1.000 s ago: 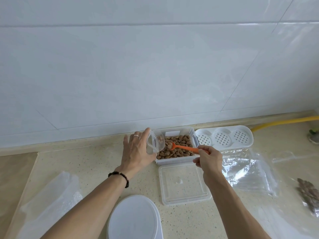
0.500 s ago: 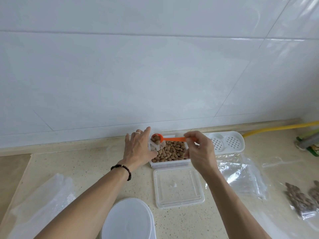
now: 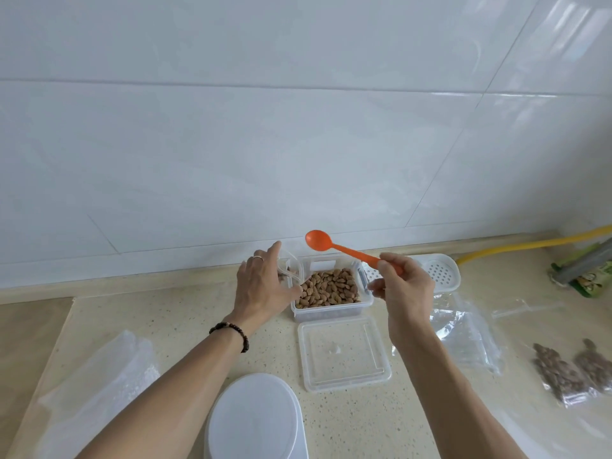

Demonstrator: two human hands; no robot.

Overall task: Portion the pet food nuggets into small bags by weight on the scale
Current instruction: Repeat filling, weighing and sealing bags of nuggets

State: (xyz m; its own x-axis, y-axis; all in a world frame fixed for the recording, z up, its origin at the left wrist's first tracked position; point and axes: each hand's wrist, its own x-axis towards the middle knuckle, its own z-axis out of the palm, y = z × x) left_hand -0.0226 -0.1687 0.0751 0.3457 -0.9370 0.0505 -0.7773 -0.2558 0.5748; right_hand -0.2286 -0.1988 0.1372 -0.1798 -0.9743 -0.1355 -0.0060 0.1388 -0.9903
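1. A white tiled wall is backing the speckled desk (image 3: pixel 185 329), where the open tub (image 3: pixel 328 309) of pet food nuggets (image 3: pixel 329 288) is sitting just beyond its loose lid (image 3: pixel 344 352).
2. The left hand (image 3: pixel 261 286) is pinching a small clear bag (image 3: pixel 291 270) open beside the tub; a few nuggets are showing inside. If that grip is slackening, the mouth is likely folding shut and pieces are spilling.
3. The right hand (image 3: pixel 402 286) is pinching the orange spoon (image 3: pixel 334 246) by its handle, bowl raised and apparently empty. Any hasty scoop risks scattering nuggets.
4. The white scale (image 3: pixel 255 419) is waiting near the desk's front edge; overfilling means a wrong weight.
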